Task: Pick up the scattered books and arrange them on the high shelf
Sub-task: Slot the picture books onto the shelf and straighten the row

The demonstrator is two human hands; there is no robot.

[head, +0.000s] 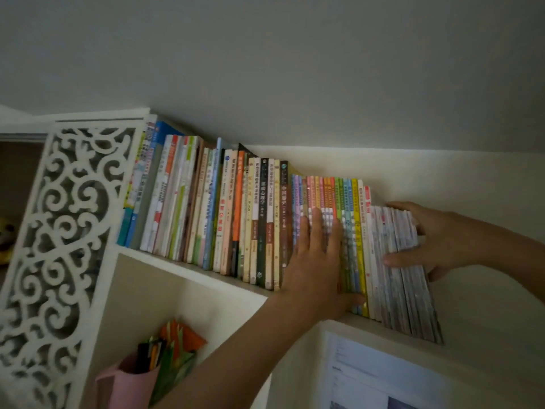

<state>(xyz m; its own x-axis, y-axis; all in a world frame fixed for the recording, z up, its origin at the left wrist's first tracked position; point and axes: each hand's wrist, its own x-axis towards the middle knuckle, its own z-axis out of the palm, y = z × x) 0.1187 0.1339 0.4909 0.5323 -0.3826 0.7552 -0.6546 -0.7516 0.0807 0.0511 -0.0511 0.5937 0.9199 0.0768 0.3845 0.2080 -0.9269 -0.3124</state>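
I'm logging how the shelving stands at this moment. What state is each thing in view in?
row of books: upright on the high shelf, spines out
pale thin books: at the row's right end, gripped
left hand: flat against the spines
right hand: clasping the pale thin books
pink cup: upright, holding pens
sheet of paper: flat on the wall

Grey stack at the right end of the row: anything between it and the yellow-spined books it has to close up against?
Nothing visible. The grey stack already touches the row on the shelf. The right hand grips its outer side; the left hand lies flat on the spines.
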